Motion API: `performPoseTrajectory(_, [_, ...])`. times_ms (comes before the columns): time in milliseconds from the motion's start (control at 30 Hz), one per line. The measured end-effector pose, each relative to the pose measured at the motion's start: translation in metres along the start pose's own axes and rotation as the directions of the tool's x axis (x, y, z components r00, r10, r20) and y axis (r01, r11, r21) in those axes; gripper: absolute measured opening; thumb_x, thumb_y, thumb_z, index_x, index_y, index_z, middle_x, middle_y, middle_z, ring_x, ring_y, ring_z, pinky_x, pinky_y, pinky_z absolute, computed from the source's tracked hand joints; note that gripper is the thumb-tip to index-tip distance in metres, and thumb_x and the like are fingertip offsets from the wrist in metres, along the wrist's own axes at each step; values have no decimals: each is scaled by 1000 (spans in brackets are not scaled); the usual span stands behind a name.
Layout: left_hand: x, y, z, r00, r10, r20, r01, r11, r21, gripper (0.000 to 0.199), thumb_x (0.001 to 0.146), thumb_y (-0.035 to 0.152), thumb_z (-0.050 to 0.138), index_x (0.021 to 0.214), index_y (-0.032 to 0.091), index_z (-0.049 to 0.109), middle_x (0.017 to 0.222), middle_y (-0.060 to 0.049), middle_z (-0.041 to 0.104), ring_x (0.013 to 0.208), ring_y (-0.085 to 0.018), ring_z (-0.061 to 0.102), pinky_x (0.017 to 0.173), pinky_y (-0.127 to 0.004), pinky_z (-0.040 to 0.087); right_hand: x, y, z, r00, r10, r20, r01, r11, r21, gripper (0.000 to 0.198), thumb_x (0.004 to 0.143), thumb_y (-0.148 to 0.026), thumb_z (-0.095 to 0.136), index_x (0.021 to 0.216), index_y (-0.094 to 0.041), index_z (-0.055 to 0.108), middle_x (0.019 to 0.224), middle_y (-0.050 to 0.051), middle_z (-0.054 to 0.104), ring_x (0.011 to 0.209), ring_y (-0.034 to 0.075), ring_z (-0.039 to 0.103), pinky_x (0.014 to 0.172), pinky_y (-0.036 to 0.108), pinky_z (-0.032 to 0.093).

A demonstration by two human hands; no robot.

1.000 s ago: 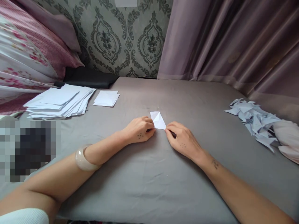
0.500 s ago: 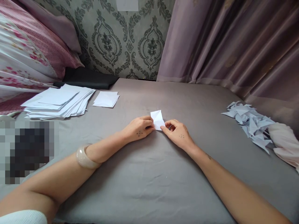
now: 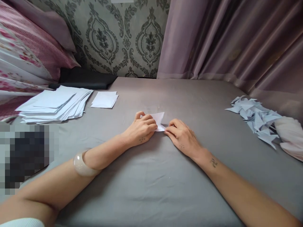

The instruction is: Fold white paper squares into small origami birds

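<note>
With the small white sheet of folded paper (image 3: pixel 158 117) as the clock's centre, it lies on the grey cloth-covered table (image 3: pixel 146 195) between both bare hands. The left hand (image 3: pixel 143 127), wearing a pale, translucent round bangle (image 3: pixel 82 166) toward 8 o'clock, grasps the paper's 9 o'clock side with bent fingers, its thumb hidden. The right hand (image 3: pixel 182 137) pinches the paper's 4 o'clock corner between thumb and forefinger. A notch opens on the paper's 3 o'clock edge. Well apart, between 9 and 10, sit small square white papers (image 3: pixel 104 99), and beyond them a tall stack of white paper sheets (image 3: pixel 52 105). Toward 3 o'clock lies a heap of pointed white folded-paper pieces (image 3: pixel 255 116), touching a crumpled beige cloth (image 3: pixel 290 135)
</note>
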State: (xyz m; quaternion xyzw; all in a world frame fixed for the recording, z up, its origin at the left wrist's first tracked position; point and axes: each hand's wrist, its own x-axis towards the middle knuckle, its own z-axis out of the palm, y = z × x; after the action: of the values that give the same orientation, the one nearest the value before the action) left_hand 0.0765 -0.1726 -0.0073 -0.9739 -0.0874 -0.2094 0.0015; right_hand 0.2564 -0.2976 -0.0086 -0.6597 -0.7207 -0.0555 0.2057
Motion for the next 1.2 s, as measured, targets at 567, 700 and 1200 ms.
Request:
performPoseTrajectory(567, [2, 19, -4, 988, -152, 39, 151, 988, 26, 33, 95, 27, 42, 71, 16, 63, 77, -4, 67, 73, -16, 59, 90, -41, 32, -5, -5, -1, 957, 274, 98, -286, 946, 153, 16, 92, -29, 52, 86, -22, 66, 92, 1, 62, 78, 13, 58, 67, 26, 42])
performPoseTrajectory(700, [7, 21, -3, 962, -265, 61, 266, 964, -16, 29, 92, 27, 44, 70, 17, 61, 74, -4, 65, 72, -16, 57, 88, -41, 32, -2, -7, 0, 940, 323, 112, -338, 927, 163, 16, 90, -30, 53, 82, -22, 64, 89, 1, 61, 76, 13, 57, 64, 26, 40])
performPoseTrajectory(1200, [21, 11, 1, 844, -475, 251, 527, 822, -216, 16, 80, 33, 56, 77, 19, 62, 80, -2, 68, 79, -20, 61, 90, -44, 31, 1, 8, -4, 901, 367, 232, -425, 856, 294, 7, 86, -24, 52, 82, -22, 57, 88, 0, 59, 69, 12, 55, 63, 26, 41])
